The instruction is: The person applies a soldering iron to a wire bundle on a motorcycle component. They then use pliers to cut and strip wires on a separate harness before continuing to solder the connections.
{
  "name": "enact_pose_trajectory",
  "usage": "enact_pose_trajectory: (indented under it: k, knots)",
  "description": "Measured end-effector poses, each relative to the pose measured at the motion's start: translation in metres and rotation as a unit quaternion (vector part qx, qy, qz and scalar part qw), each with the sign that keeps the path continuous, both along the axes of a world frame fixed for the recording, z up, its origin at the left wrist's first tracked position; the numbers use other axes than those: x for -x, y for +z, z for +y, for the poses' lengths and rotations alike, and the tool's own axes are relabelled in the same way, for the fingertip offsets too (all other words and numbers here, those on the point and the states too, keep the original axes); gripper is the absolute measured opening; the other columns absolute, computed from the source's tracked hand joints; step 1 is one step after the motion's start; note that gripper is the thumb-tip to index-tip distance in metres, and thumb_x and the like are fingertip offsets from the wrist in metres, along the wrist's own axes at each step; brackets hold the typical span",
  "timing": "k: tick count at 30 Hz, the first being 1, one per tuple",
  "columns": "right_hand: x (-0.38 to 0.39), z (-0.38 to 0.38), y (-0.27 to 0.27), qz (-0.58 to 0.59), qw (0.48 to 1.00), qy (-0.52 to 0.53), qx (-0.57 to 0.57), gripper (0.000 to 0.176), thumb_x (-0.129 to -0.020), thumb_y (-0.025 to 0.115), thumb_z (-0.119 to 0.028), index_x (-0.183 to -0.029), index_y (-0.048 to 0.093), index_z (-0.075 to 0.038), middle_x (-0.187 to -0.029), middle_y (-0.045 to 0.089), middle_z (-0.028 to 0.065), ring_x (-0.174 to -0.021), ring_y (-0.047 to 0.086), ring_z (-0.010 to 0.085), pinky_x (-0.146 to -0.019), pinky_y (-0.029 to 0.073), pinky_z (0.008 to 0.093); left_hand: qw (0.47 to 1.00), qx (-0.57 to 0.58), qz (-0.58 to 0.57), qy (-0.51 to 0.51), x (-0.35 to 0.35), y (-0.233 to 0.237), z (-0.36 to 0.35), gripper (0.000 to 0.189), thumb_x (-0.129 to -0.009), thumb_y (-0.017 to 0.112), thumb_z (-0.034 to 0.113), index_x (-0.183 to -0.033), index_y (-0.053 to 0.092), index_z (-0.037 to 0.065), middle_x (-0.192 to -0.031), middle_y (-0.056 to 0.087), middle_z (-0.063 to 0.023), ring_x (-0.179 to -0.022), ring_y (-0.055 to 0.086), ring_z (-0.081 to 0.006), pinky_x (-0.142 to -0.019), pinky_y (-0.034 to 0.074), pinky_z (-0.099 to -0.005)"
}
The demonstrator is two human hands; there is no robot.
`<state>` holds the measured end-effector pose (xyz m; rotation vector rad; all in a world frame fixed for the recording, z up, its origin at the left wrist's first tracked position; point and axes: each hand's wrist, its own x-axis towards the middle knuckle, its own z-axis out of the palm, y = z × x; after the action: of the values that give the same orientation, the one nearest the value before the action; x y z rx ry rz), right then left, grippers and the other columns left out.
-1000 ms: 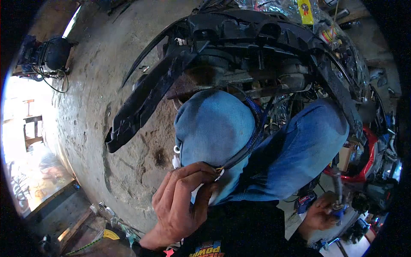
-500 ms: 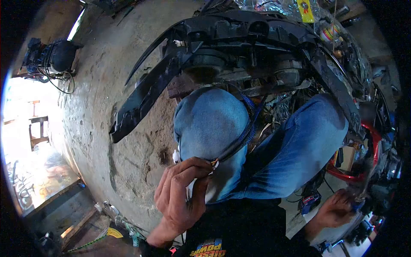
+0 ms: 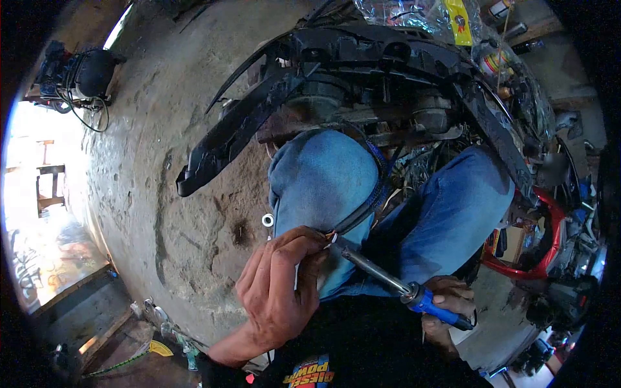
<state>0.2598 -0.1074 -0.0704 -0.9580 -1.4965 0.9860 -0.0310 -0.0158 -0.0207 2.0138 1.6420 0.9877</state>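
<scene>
My left hand (image 3: 278, 281) is closed, with thumb and fingertips pinching the thin wires (image 3: 332, 237) at the end of a black-sleeved cable (image 3: 367, 210). The cable runs across my left jeans knee. My right hand (image 3: 447, 299) grips a soldering iron (image 3: 432, 309) by its blue handle. Its metal shaft points up and left, with the tip close to the pinched wires; contact cannot be made out. A white ring-shaped thing (image 3: 268, 220) shows beside my knee, just above my left hand.
A large black plastic frame (image 3: 375, 52) arches beyond my knees, with one arm reaching left. To the right lies a red curved part (image 3: 553, 239) among clutter. A black tank-like machine (image 3: 94, 74) stands far left. Plastic-wrapped items with a yellow label (image 3: 459, 22) lie at the top.
My right hand has come in from the lower right, bringing the soldering iron toward the wires. My left hand keeps its pinch. The view has shifted slightly.
</scene>
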Motion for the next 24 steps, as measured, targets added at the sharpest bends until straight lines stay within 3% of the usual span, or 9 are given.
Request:
enact_pose_trajectory:
  k: [21, 24]
  knots:
    - [0.001, 0.011, 0.011, -0.083, 0.994, 0.068, 0.0, 0.037, -0.09, 0.081, -0.034, -0.116, 0.066, -0.013, -0.093, 0.074, 0.0084, -0.078, 0.074, 0.0266, -0.069, 0.062, 0.0386, 1.0, 0.013, -0.008, 0.004, 0.001, 0.0, 0.0, 0.023, -0.081, 0.079, 0.001, -0.101, 0.067, 0.001, -0.097, 0.076, -0.0111, -0.081, 0.073, -0.0246, -0.07, 0.056, -0.0328]
    - [0.006, 0.018, 0.012, -0.076, 0.995, 0.059, -0.028, 0.037, -0.093, 0.078, -0.037, -0.116, 0.066, -0.012, -0.076, 0.071, 0.0095, -0.064, 0.072, 0.0248, -0.059, 0.06, 0.0374, 1.0, 0.012, -0.007, 0.004, 0.001, 0.0, 0.0, 0.023, -0.081, 0.079, 0.001, -0.101, 0.067, 0.001, -0.097, 0.076, -0.011, -0.081, 0.073, -0.0243, -0.07, 0.056, -0.0329]
